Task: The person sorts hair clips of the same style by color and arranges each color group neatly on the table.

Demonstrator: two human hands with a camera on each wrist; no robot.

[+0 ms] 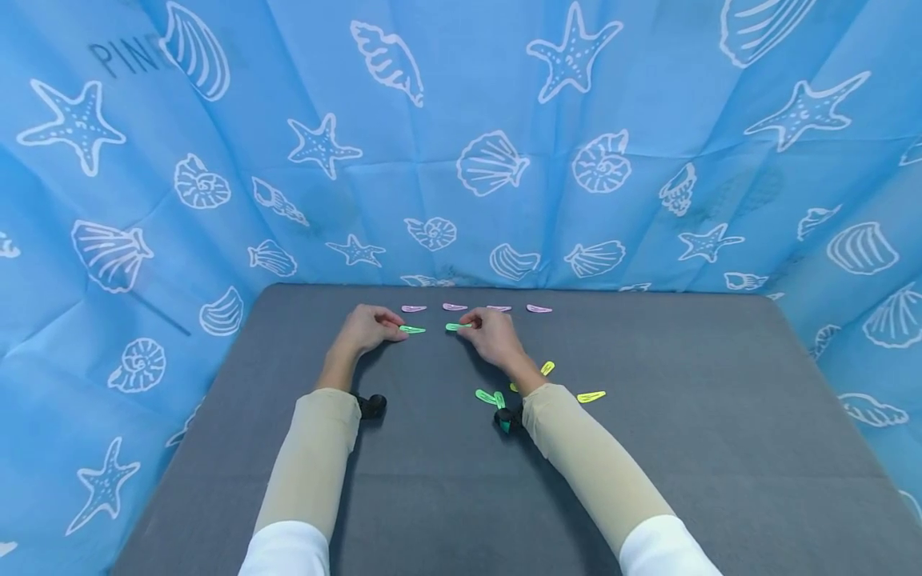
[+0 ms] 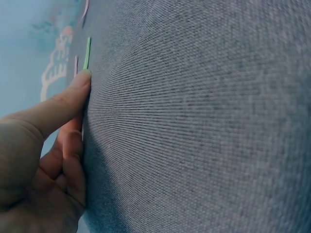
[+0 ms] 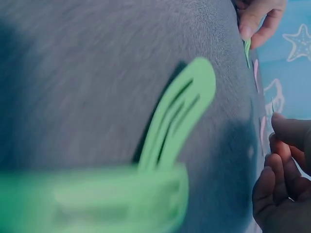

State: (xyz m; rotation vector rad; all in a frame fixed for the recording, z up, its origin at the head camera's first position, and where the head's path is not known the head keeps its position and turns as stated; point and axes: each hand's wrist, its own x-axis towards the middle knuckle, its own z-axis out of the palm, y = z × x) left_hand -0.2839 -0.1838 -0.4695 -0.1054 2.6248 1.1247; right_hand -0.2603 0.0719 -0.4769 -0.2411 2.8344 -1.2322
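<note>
At the far part of the table, my left hand (image 1: 369, 329) pinches the left end of a green snap hair clip (image 1: 414, 330), which lies on or close to the cloth. In the left wrist view, its thumb covers that end of the clip (image 2: 87, 52). A short way to the right, my right hand (image 1: 493, 334) holds a second green hair clip (image 1: 454, 326) between thumb and fingers. That clip shows only as a thin edge in the right wrist view. Just behind both hands runs a row of several pink hair clips (image 1: 454, 307), one partly hidden by the right hand.
Loose green hair clips (image 1: 486, 397) lie beneath my right wrist, large and partly blurred in the right wrist view. Yellow hair clips (image 1: 591, 397) lie around the right forearm, one partly covered. A blue shell-print curtain (image 1: 432, 184) hangs behind the grey table (image 1: 684, 400).
</note>
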